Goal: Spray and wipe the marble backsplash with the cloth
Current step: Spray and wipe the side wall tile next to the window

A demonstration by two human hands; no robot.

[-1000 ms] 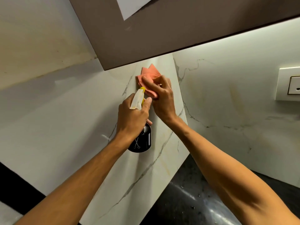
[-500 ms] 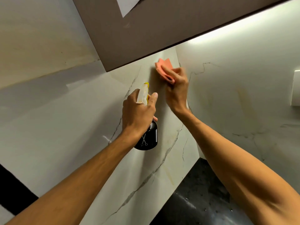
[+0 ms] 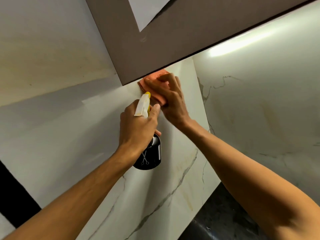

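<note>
The white marble backsplash (image 3: 72,139) with grey veins fills the middle and folds into a corner at the right. My right hand (image 3: 173,103) presses an orange cloth (image 3: 152,84) flat against the marble, just under the brown cabinet's lower edge. My left hand (image 3: 138,129) grips a spray bottle (image 3: 149,158) just below and left of the cloth. The bottle has a black body with a scissors mark and a white and yellow nozzle that points up at the wall. Part of the cloth is hidden under my fingers.
A brown wall cabinet (image 3: 155,40) hangs right above the cloth. The adjoining marble wall (image 3: 259,110) stands at the right, lit from under the cabinet. A dark stone counter (image 3: 216,222) lies at the bottom right. A black strip (image 3: 15,201) crosses the bottom left.
My right hand slid the cloth from near the corner back to the left and a little down, up against the cabinet's edge. The left hand kept the bottle in about the same spot.
</note>
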